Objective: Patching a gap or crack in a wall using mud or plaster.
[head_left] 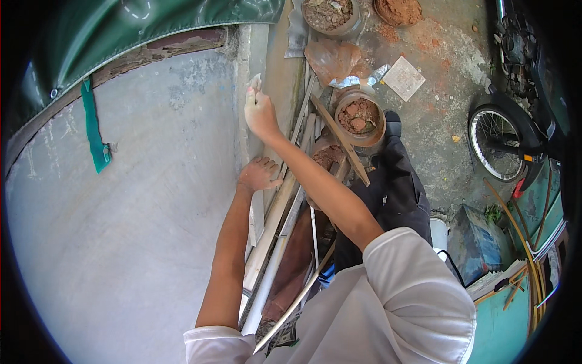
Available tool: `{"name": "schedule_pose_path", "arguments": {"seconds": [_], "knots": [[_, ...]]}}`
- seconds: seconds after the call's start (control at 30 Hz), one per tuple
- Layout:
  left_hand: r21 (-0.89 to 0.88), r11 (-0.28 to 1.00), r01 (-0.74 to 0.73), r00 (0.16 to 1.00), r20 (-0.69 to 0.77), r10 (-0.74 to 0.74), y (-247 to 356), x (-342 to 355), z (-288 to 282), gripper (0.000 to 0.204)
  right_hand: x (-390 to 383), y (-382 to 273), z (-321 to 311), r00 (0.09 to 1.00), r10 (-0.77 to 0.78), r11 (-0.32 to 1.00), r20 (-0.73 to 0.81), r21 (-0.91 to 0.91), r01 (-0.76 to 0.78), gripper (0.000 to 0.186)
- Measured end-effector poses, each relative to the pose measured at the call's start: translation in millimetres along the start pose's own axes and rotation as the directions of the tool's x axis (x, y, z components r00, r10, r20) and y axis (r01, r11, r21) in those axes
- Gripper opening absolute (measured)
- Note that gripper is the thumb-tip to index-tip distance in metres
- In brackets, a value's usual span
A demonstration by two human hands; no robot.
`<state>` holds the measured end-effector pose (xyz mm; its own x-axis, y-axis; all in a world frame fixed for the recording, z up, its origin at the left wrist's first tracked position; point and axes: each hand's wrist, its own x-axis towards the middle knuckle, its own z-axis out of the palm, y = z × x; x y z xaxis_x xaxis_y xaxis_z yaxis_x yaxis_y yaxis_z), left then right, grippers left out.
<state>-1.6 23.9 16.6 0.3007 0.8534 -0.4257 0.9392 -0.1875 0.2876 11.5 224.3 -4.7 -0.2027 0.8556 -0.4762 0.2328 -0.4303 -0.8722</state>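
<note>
My right hand (260,114) is raised at the narrow vertical strip (248,54) along the pale grey wall (121,206), its fingers closed on a small whitish object (256,79) that I cannot make out clearly. Below it, my left hand (257,175) lies at the lower part of the strip, fingers apart, above long pale boards and pipes (273,236). A wooden plank (339,139) leans at a slant beside my right forearm. A green tarp (139,24) hangs over the top of the wall, with a green strap (94,127) dangling from it.
Containers of rubble and reddish soil (357,116) stand right of the boards, near my feet. A square tile (404,79) and a crumpled plastic sheet (330,60) lie on the concrete floor (442,145). A parked motorbike (509,139) is at the right, above bent strips (533,267) and sheets.
</note>
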Motion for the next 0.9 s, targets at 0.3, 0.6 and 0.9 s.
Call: {"name": "schedule_pose_path", "arguments": {"seconds": [0.3, 0.6, 0.9], "knots": [[0.026, 0.999, 0.036, 0.993, 0.109, -0.039, 1, 1, 1, 0.034, 43, -18, -8, 0.944, 0.277, 0.953, 0.180, 0.077, -0.294, 0.042], [0.006, 1.000, 0.011, 0.999, 0.043, -0.011, 3, 7, -8, 0.030, 58, -29, -14, 0.855, 0.382, 0.840, 0.349, 0.254, -0.479, 0.049], [0.038, 0.999, 0.037, 0.981, 0.191, -0.044, 3, 8, -5, 0.036, 54, -15, 11, 0.993, 0.116, 0.982, -0.023, 0.155, -0.111, 0.051]]}}
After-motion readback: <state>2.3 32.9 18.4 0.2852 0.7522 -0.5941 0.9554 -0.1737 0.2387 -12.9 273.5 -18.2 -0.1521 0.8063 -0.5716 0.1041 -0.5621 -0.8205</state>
